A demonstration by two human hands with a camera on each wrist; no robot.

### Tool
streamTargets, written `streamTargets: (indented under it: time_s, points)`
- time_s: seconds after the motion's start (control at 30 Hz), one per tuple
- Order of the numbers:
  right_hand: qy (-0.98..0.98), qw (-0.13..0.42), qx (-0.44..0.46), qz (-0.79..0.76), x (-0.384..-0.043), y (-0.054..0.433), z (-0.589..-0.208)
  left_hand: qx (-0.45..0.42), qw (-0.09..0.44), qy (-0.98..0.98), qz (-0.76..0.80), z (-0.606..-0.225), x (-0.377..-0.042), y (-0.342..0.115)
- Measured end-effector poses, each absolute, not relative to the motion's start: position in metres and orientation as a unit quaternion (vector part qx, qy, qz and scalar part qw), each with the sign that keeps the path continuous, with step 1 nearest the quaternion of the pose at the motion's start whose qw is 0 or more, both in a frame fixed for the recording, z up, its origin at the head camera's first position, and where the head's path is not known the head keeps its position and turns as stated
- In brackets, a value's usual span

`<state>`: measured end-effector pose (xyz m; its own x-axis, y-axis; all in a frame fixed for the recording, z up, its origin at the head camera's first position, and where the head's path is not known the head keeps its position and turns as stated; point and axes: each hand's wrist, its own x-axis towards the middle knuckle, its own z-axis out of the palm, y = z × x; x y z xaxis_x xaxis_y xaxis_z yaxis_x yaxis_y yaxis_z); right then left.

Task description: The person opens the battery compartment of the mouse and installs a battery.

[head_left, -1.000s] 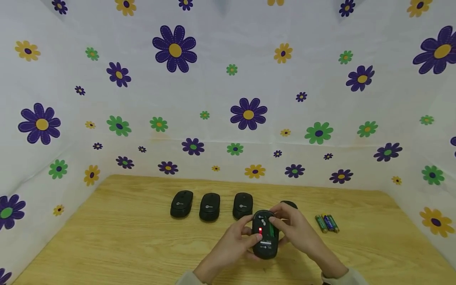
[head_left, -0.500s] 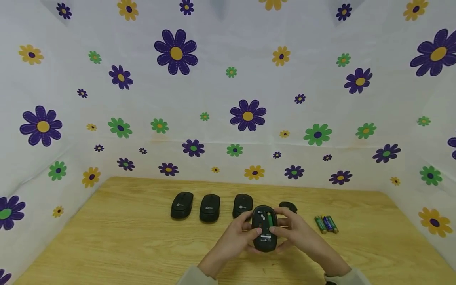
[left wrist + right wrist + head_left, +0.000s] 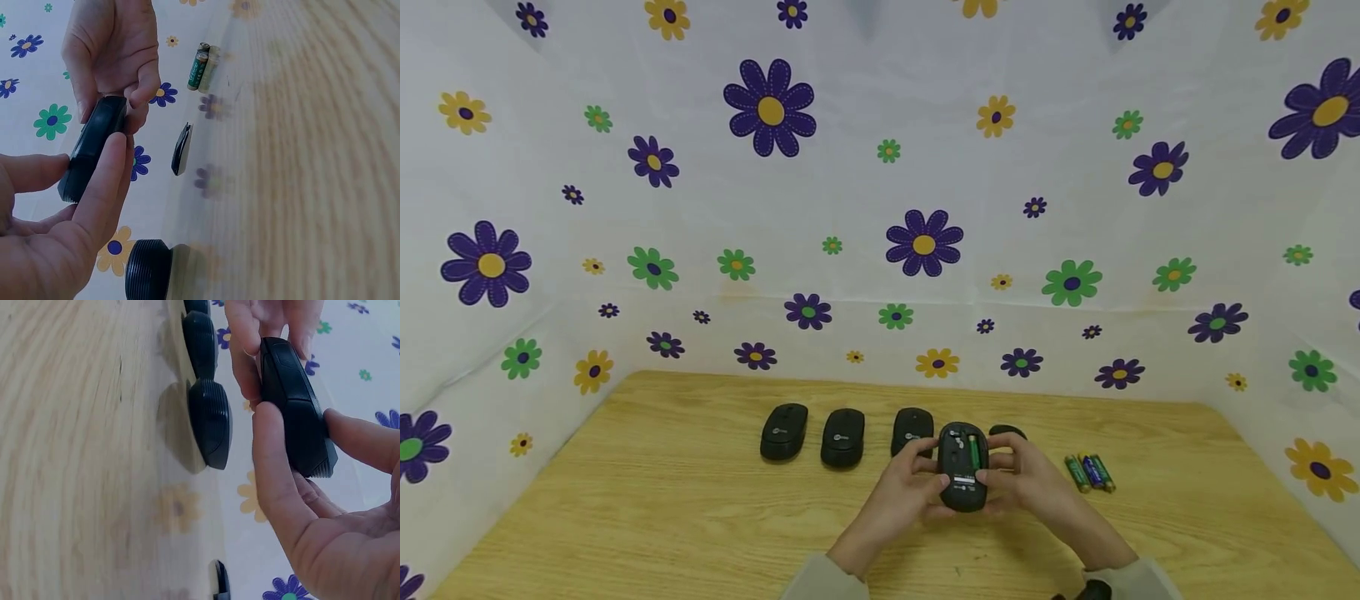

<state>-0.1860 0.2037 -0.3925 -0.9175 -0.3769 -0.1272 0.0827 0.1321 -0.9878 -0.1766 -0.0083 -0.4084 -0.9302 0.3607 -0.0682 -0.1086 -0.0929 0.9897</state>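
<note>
A black computer mouse point(image 3: 962, 493) is held up with its underside toward the head camera. Its battery compartment is uncovered, and a green battery point(image 3: 974, 452) lies in the slot. My left hand point(image 3: 897, 493) grips the left edge, thumb on the underside. Opposite it, my right hand point(image 3: 1036, 486) grips the right edge, its thumb tip at the slot's lower end. Both wrist views show the mouse side-on between thumbs and fingers. Behind the right hand lies a thin black cover point(image 3: 181, 149), partly hidden in the head view.
Three black mice stand along the back of the wooden table point(image 3: 662, 500): a left one point(image 3: 784, 432), a middle one point(image 3: 842, 437) and a right one point(image 3: 913, 427), partly behind the left hand. Several loose batteries point(image 3: 1091, 472) lie at the right. Flowered cloth point(image 3: 850, 192) surrounds the table.
My right thumb has slid from the slot's upper end to its lower end, exposing the battery. The mouse has moved slightly away. Its red light, lit a second ago, no longer shows.
</note>
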Motion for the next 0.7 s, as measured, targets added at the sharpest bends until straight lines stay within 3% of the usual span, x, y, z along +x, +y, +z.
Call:
streamTargets:
  time_s: [0.33,0.7]
  points:
    - [0.749,0.165,-0.069,-0.638,-0.195,0.208,-0.4,0.073,0.15,0.658,0.734,-0.415,-0.186,0.003]
    - [0.769,0.175,-0.062,-0.611,-0.206,0.209,-0.412,0.046,0.186,0.697,0.691,-0.418,-0.196,0.007]
